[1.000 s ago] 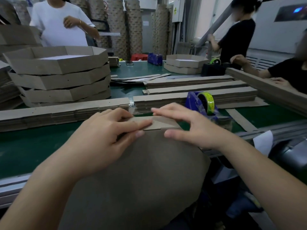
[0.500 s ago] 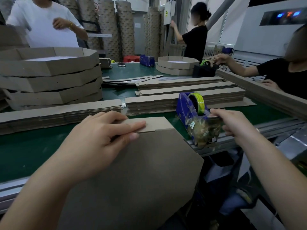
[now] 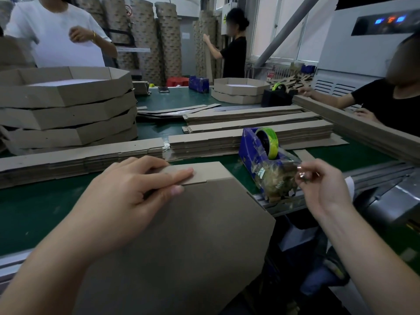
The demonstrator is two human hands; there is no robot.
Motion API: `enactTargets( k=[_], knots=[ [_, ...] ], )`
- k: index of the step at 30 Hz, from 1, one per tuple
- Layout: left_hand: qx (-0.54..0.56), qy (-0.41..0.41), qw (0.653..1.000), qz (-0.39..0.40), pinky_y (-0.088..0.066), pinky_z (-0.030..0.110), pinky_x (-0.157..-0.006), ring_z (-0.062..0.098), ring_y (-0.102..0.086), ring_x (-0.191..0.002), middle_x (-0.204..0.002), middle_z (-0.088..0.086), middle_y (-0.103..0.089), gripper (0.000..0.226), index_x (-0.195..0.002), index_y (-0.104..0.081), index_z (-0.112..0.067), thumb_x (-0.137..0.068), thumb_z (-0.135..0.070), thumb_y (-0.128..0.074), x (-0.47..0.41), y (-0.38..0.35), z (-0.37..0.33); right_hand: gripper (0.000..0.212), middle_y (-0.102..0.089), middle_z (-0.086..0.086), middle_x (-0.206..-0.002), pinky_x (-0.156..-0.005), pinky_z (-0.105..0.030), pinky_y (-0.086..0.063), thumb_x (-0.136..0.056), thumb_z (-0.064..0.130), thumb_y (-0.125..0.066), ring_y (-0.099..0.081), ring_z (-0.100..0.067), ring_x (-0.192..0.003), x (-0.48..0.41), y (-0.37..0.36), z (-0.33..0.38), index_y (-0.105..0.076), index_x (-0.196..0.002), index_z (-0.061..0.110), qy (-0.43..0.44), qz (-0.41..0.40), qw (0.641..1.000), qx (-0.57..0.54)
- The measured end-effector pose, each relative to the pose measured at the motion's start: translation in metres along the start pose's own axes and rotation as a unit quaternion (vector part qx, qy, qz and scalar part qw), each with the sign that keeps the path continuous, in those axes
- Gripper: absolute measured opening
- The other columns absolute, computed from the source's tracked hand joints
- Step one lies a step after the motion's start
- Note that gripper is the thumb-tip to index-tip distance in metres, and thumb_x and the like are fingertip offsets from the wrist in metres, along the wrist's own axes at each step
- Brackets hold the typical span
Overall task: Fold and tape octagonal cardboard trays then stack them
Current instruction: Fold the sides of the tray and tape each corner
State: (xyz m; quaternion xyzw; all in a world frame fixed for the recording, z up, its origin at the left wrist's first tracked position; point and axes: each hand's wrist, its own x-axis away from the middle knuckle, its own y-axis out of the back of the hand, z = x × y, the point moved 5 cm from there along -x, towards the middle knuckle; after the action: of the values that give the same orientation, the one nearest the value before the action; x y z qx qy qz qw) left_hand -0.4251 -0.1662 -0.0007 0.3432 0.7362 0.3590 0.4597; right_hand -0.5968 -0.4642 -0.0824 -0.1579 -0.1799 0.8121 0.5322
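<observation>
Here, fingers of the left hand [image 3: 127,189] pinched the overlapping flap [image 3: 209,172] of the cardboard tray [image 3: 181,235] at centre, holding its joint closed against the counter [image 3: 34,212]; at three o'clock, the right hand [image 3: 322,187] pinched tape [image 3: 300,172] from the dispenser [image 3: 250,148], likely to seal it.

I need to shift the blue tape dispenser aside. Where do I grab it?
Probably grip the tape dispenser by its tall blue rear body, from above, across its flat sides. The green roll would spin, and the near end is wadded with tape scraps.
</observation>
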Motion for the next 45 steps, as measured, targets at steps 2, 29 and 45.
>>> enactTargets(
  k=[2, 29, 45],
  knots=[
    [0.012, -0.001, 1.0, -0.002, -0.046, 0.043, -0.088, 0.012, -0.055, -0.111, -0.117, -0.017, -0.059, 0.044, -0.12, -0.054, -0.057, -0.083, -0.063, -0.031, -0.001, 0.0, 0.002, 0.036, -0.045, 0.007, -0.052, -0.071, -0.025, -0.041, -0.075, 0.0, -0.057, -0.047, -0.005, -0.054, 0.004, 0.007, -0.004, -0.054, -0.042, 0.017, 0.021, 0.013, 0.999, 0.02],
    [0.079, -0.016, 0.996, -0.03, -0.044, 0.048, -0.093, 0.008, -0.054, -0.115, -0.111, -0.016, -0.063, 0.035, -0.103, -0.072, -0.03, -0.084, -0.047, -0.048, 0.003, 0.007, -0.002, 0.022, -0.036, 0.003, -0.036, -0.034, -0.013, -0.02, -0.065, 0.031, -0.074, -0.026, -0.004, -0.032, 0.156, -0.142, -0.029, -0.075, -0.063, 0.009, -0.072, 0.161, 0.982, 0.06],
    [0.052, -0.012, 0.999, 0.003, -0.042, 0.038, -0.091, 0.002, -0.048, -0.109, -0.112, -0.026, -0.055, 0.029, -0.111, -0.049, -0.047, -0.085, -0.052, -0.038, 0.007, 0.009, -0.005, 0.028, -0.037, -0.002, -0.034, -0.031, -0.016, -0.021, -0.081, 0.029, -0.071, -0.028, -0.009, -0.027, 0.166, -0.142, -0.035, -0.073, -0.058, 0.013, -0.113, 0.128, 0.984, 0.057]
  ],
)
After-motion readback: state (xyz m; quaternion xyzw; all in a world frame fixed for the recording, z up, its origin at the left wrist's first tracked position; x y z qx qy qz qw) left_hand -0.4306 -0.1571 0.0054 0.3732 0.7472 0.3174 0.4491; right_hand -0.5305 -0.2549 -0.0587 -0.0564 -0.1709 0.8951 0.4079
